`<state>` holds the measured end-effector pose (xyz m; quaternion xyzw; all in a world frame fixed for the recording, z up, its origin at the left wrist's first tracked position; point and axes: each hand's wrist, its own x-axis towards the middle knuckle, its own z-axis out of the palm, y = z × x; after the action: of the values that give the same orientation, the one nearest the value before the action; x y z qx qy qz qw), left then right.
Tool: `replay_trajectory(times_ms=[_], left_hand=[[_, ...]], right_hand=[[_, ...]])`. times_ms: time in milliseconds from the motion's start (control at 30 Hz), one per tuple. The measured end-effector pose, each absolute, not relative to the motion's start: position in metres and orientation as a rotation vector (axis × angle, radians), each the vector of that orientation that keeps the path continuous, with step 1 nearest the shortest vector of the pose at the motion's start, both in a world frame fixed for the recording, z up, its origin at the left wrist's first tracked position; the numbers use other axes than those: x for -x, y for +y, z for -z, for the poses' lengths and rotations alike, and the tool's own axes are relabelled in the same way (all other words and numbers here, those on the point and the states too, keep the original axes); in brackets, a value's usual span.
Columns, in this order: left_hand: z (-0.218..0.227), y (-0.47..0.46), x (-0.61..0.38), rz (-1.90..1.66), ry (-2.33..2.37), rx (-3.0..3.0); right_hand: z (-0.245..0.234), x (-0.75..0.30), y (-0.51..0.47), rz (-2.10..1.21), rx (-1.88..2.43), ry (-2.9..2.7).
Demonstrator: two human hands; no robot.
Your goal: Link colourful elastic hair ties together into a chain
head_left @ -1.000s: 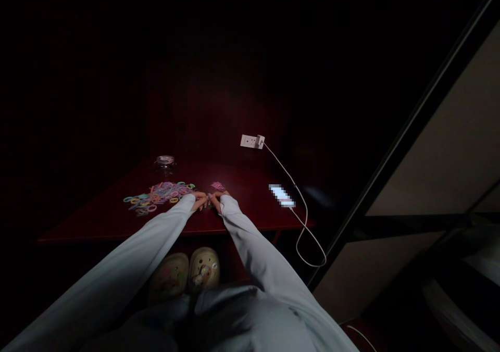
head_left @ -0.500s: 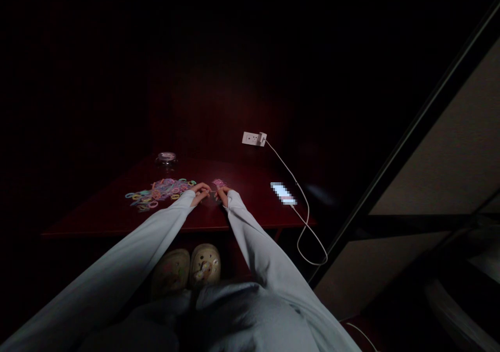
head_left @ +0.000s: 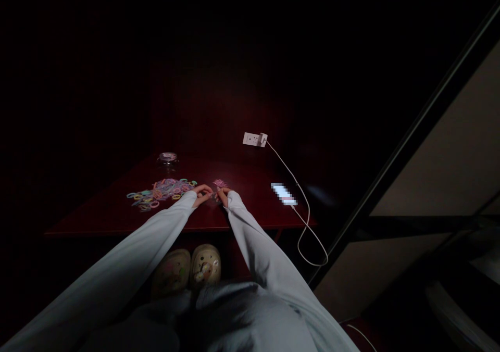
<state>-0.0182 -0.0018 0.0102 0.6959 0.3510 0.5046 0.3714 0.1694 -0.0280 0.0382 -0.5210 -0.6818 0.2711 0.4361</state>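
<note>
Under both forearms, table (head_left: 260,211): dark red top, dim light, front edge toward wearer.
Sleeves (head_left: 146,237): pale, long, reaching in from both sides to the table.
Clogs (head_left: 205,266): pair, light-coloured, holes and charms, below table edge.
Coloured bands (head_left: 167,189): loose mixed heap on table, left of the hands, many ring-shaped.
Cable (head_left: 287,167): white, wall to phone, looping past table edge.
Phone (head_left: 284,193): on table, right side, screen pixelated, cable connected.
Socket (head_left: 250,139): white, on back wall, charger plugged in.
Left hand (head_left: 202,194): just beside heap, fingers curled inward, tips nearly together; grip too small to tell.
Right hand (head_left: 223,195): close to left, fingers bent, tips drawn in; hold unclear.
Jar (head_left: 167,159): clear, behind heap.
Pink bands (head_left: 220,183): small separate cluster, just beyond right hand.
</note>
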Motion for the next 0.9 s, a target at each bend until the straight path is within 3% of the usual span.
replay_trajectory(times_ms=[900], left_hand=[[-0.01,0.013,0.024,-1.181,0.964,-1.818]], right_hand=[[-0.054,-0.167,-0.046,-0.583,1.451,-1.769]])
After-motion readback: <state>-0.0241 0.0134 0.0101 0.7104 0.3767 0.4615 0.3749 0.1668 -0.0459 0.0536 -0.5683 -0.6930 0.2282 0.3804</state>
